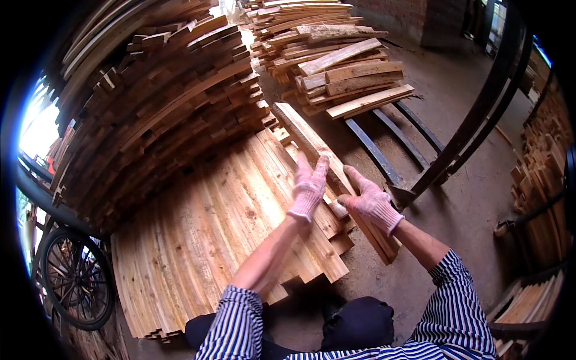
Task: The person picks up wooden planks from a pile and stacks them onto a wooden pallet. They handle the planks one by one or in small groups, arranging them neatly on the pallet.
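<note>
A long wooden plank (pixel 306 135) slants from the stack's far right corner toward my right knee, along the stack's right side. My right hand (pixel 373 203), in a pale pink knit glove, grips it, thumb on the left and fingers at its upper edge. My left hand (pixel 309 187), gloved alike, is beside the plank's left edge with fingers stretched out and apart. One fingertip appears to touch the plank. Below and left of my left hand lies a broad layer of planks (pixel 198 234) set side by side. Their near ends are uneven.
A tall stack of boards (pixel 174 114) rises behind the layer at left. Another pile of planks (pixel 354 78) stands far ahead, next to dark metal bars (pixel 375 150) and an upright frame (pixel 474 120). A black spoked wheel (pixel 78 279) is at left; more wood (pixel 540 180) lines the right.
</note>
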### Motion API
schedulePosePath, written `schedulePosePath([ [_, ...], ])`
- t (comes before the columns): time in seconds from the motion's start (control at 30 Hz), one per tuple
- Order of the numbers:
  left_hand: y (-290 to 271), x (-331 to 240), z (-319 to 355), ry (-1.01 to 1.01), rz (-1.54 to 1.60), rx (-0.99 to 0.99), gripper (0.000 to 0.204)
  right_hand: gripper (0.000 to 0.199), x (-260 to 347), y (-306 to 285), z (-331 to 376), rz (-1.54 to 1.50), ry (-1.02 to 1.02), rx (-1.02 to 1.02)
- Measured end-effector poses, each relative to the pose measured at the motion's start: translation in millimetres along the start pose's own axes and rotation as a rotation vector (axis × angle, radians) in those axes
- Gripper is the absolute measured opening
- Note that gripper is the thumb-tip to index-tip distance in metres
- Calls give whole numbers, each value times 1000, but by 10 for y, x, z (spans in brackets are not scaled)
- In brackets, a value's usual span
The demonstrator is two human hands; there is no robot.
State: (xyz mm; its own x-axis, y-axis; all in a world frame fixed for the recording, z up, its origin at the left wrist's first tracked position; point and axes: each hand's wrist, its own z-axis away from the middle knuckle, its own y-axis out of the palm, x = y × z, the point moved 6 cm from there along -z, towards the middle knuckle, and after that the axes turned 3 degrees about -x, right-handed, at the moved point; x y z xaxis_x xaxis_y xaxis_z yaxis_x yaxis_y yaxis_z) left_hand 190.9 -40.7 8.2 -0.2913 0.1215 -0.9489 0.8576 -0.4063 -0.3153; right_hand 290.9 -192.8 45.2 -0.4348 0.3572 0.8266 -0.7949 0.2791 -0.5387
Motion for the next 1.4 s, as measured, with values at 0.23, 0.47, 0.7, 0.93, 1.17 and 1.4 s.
schedulePosePath([
  [0.23, -1015, 459, -35, 425, -1121, -109, 80, 68, 269, 695, -375, 466, -81, -17],
  [0.47, -750, 434, -64, 384, -1139, -14, 81, 63, 159, 574, -652, 422, -46, -8],
  [0.7, -753, -236, 175, 421, -921, 251, 74, 60, 23, 580, -758, 410, -134, 14],
  [0.93, -1571, 51, 653, 792, -1008, 535, 74, 63, -89, 629, -695, 380, -140, -51],
  [1.17, -2419, 172, 694, 652, -854, 852, 104, 60, 154, 642, -625, 557, -71, -32],
  [1.4, -2601, -86, 684, 392, -1158, 1102, 112, 64, 288, 657, -833, 467, -72, 25],
])
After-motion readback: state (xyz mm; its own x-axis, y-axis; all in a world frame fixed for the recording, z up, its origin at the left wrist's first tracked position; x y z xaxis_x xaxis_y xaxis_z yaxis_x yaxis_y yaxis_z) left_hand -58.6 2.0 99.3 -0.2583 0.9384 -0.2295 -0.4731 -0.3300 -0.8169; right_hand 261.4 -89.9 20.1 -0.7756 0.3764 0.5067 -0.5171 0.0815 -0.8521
